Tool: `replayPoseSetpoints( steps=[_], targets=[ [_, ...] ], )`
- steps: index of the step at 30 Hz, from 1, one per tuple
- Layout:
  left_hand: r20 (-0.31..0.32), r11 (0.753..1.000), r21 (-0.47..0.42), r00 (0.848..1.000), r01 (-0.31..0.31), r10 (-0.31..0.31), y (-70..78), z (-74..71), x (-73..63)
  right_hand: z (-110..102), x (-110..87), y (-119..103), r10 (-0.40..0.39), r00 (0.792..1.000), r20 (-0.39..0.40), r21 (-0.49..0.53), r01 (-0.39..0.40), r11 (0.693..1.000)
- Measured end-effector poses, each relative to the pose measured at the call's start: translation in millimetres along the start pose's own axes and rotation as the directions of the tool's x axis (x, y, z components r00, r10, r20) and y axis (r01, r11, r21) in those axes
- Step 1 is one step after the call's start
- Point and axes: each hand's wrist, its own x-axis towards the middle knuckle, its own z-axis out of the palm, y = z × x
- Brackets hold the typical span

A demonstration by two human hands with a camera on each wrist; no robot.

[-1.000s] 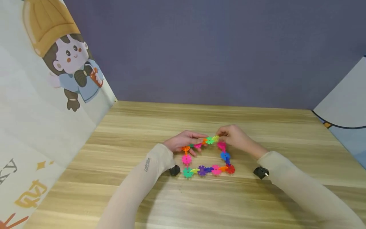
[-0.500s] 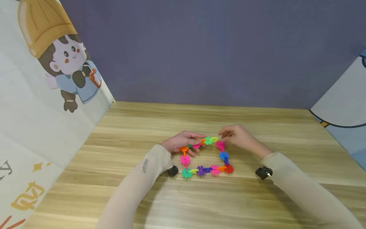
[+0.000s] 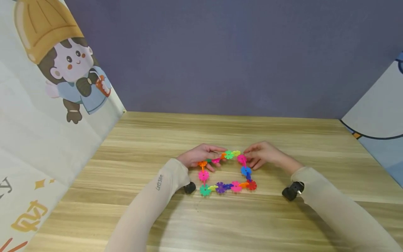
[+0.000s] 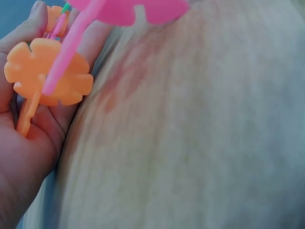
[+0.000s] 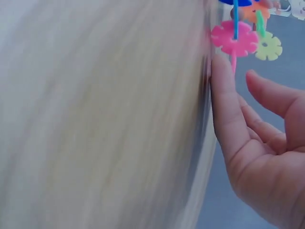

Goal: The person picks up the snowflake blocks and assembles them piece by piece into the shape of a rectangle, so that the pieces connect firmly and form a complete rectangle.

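A closed loop of interlocking flower-shaped plastic discs [image 3: 220, 188] forms a rough rectangle at the middle of the wooden table. Its colours include pink, orange, green, yellow, purple, blue and red. My left hand [image 3: 199, 155] grips the loop's far left side between thumb and fingers. In the left wrist view, an orange disc [image 4: 43, 71] stands over the palm. By the far right corner is my right hand [image 3: 266, 154], its thumb and fingers spread apart. The right wrist view has a pink disc [image 5: 234, 38] at the tip of the extended finger, the thumb away from it.
The wooden table [image 3: 151, 133] runs back to a dark blue-grey panel [image 3: 220, 59]. A printed cartoon sheet [image 3: 28, 122] borders the left side. Black wrist devices [image 3: 292, 190] hang below both sleeves near the tabletop.
The right hand has drawn away from the yellow disc and shifted slightly right and nearer, its fingers spreading by the pink corner disc. The left hand keeps its hold.
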Motion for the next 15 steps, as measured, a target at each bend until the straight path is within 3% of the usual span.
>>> replayPoseSetpoints(
  steps=[8,15],
  targets=[
    [0.027,1.000,-0.023,1.000,-0.003,0.003,-1.1,0.0,-6.9,14.1,0.2,0.9,0.097,0.994,0.048,0.109,-0.102,0.989],
    [0.038,0.999,-0.032,0.999,0.016,-0.015,0.4,0.9,-11.9,16.2,-3.9,-0.5,0.105,0.993,0.054,0.171,-0.113,0.979]
  ],
)
